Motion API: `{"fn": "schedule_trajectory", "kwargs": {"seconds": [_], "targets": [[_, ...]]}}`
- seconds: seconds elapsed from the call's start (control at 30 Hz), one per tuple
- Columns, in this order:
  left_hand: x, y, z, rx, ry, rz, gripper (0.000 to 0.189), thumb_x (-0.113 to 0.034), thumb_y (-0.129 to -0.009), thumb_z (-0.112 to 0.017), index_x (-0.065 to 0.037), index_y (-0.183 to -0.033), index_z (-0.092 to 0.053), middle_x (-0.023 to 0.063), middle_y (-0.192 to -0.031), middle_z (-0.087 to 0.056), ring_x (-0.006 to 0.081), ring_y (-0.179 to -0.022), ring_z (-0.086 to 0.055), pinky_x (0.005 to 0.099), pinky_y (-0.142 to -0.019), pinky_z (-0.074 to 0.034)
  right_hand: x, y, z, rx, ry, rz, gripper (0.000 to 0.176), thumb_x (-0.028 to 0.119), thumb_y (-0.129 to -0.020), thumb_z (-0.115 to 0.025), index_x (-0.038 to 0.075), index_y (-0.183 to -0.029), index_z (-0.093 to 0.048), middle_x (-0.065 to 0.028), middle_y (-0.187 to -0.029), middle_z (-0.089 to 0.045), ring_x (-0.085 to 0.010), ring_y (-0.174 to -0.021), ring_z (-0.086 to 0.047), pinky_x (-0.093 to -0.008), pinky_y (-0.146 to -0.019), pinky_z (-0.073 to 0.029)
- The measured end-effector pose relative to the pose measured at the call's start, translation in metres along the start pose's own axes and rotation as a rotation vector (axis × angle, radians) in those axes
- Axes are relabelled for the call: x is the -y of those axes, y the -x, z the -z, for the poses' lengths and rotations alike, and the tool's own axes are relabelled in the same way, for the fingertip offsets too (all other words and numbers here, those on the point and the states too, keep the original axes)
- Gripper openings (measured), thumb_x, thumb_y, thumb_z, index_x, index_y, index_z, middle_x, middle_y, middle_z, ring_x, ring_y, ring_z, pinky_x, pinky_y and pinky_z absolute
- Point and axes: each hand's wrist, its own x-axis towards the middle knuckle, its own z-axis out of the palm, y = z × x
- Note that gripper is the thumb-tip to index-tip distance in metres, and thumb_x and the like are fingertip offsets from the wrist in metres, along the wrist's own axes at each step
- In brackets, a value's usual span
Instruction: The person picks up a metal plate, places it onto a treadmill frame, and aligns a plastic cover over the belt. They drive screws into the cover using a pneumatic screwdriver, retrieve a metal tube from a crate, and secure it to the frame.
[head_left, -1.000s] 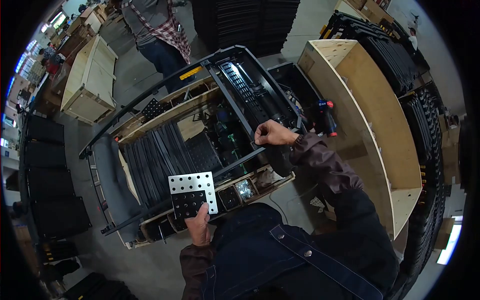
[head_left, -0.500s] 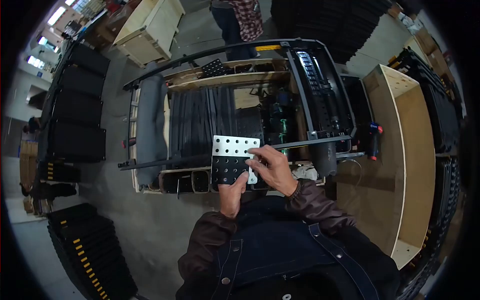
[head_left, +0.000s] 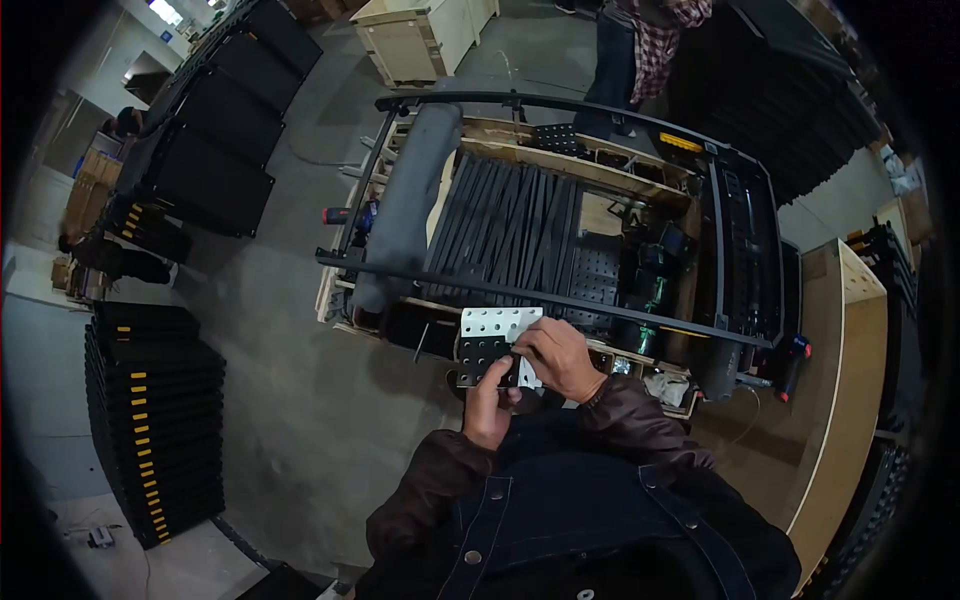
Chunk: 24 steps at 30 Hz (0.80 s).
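Observation:
A perforated plate (head_left: 484,349), white along its top and right side and black over the rest, is held up in front of me. My left hand (head_left: 487,405) grips its lower edge, thumb lying on the black face. The fingers of my right hand (head_left: 562,358) are pinched together against the plate's right side. Whatever is between those fingertips is hidden. Just beyond the plate is a wooden crate with a black metal frame (head_left: 560,300) across it. Inside it lie many black strips (head_left: 510,225).
A grey padded roll (head_left: 412,200) lies across the crate's left end. Stacked black panels (head_left: 165,430) stand at left. A large wooden box (head_left: 845,390) is at right, near a red-and-black power tool (head_left: 795,368). Another person in a checked shirt (head_left: 655,60) stands beyond the crate.
My view has turned left, so the crate sits farther right and higher. Both hands still hold at the plate, and my right fingers have bunched closer together.

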Motion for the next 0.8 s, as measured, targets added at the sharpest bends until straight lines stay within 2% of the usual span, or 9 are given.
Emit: {"fn": "schedule_trajectory", "kwargs": {"seconds": [0.1,0.13,0.17,0.27,0.37,0.47,0.6,0.7,0.8], "targets": [[-0.030,-0.010,0.024,0.006,0.012,-0.033,0.012,-0.018,-0.094,-0.072,-0.011,-0.103,-0.068,-0.0021,-0.084,-0.060,0.0083,-0.062,-0.050,0.0249,-0.055,-0.040,-0.005,-0.028,-0.045,-0.113,-0.406,-0.299,0.012,0.005,-0.088,-0.073,0.001,-0.092,-0.063,-0.0075,-0.084,-0.057,-0.0214,-0.076,-0.059,-0.0294,-0.069,-0.045],[-0.043,-0.011,0.029,0.020,-0.027,-0.100,0.012,-0.019,-0.094,-0.072,-0.010,-0.102,-0.067,-0.0017,-0.085,-0.061,0.0082,-0.062,-0.050,0.0253,-0.054,-0.039,-0.018,-0.038,-0.061,-0.150,-0.503,-0.478,0.009,0.004,-0.092,-0.071,0.002,-0.094,-0.063,-0.0002,-0.084,-0.058,-0.0101,-0.076,-0.053,-0.0271,-0.071,-0.045],[-0.058,-0.006,0.031,0.032,-0.049,-0.168,0.012,-0.018,-0.095,-0.071,-0.010,-0.103,-0.067,-0.0016,-0.086,-0.062,0.0082,-0.062,-0.051,0.0253,-0.054,-0.039,-0.038,-0.050,-0.077,-0.216,-0.637,-0.638,0.010,0.007,-0.094,-0.071,0.001,-0.093,-0.063,0.0010,-0.087,-0.060,-0.0081,-0.076,-0.052,-0.0256,-0.071,-0.045],[-0.094,0.001,0.048,0.077,-0.122,-0.309,0.013,-0.015,-0.098,-0.068,-0.010,-0.109,-0.066,-0.0015,-0.092,-0.066,0.0076,-0.067,-0.055,0.0253,-0.055,-0.041,-0.081,-0.088,-0.092,-0.248,-0.546,-0.711,0.014,0.013,-0.095,-0.072,0.001,-0.090,-0.065,0.0012,-0.085,-0.062,-0.0066,-0.073,-0.051,-0.0246,-0.067,-0.043],[-0.117,0.003,0.073,0.080,-0.121,-0.299,0.017,-0.014,-0.096,-0.070,-0.010,-0.113,-0.065,-0.0014,-0.096,-0.066,0.0078,-0.072,-0.058,0.0252,-0.059,-0.046,-0.090,-0.107,-0.084,0.110,-0.617,-1.067,0.016,0.015,-0.091,-0.077,0.001,-0.088,-0.070,0.0011,-0.075,-0.064,-0.0077,-0.066,-0.053,-0.0256,-0.061,-0.044],[-0.131,0.004,0.091,0.086,-0.159,-0.272,0.021,-0.012,-0.093,-0.072,-0.010,-0.113,-0.065,-0.0003,-0.099,-0.066,0.0099,-0.077,-0.061,0.0268,-0.069,-0.053,-0.086,-0.107,-0.085,0.134,-0.549,-1.070,0.018,0.017,-0.094,-0.074,0.004,-0.086,-0.066,0.0037,-0.070,-0.059,-0.0047,-0.059,-0.047,-0.0235,-0.053,-0.036],[-0.143,-0.006,0.102,0.116,-0.197,-0.248,0.022,-0.011,-0.092,-0.072,-0.009,-0.113,-0.065,0.0002,-0.097,-0.067,0.0111,-0.077,-0.062,0.0280,-0.070,-0.052,-0.092,-0.098,-0.094,0.105,-0.504,-1.014,0.019,0.015,-0.094,-0.073,0.002,-0.085,-0.064,0.0021,-0.074,-0.060,-0.0065,-0.064,-0.051,-0.0263,-0.055,-0.040],[-0.155,-0.012,0.099,0.155,-0.251,-0.258,0.022,-0.010,-0.092,-0.071,-0.006,-0.113,-0.066,0.0017,-0.097,-0.068,0.0119,-0.078,-0.063,0.0282,-0.072,-0.053,-0.081,-0.096,-0.099,0.057,-0.294,-0.763,0.015,0.010,-0.091,-0.073,-0.002,-0.089,-0.064,-0.0044,-0.074,-0.064,-0.0159,-0.066,-0.057,-0.0328,-0.063,-0.047],[-0.167,-0.018,0.097,0.122,-0.359,-0.186,0.018,-0.009,-0.092,-0.071,-0.003,-0.109,-0.066,0.0039,-0.095,-0.069,0.0130,-0.077,-0.066,0.0270,-0.069,-0.053,-0.049,-0.103,-0.108,-0.035,0.219,-0.443,0.028,0.006,-0.090,-0.072,0.004,-0.114,-0.058,-0.0142,-0.093,-0.057,-0.0300,-0.077,-0.062,-0.0407,-0.072,-0.051]]}}
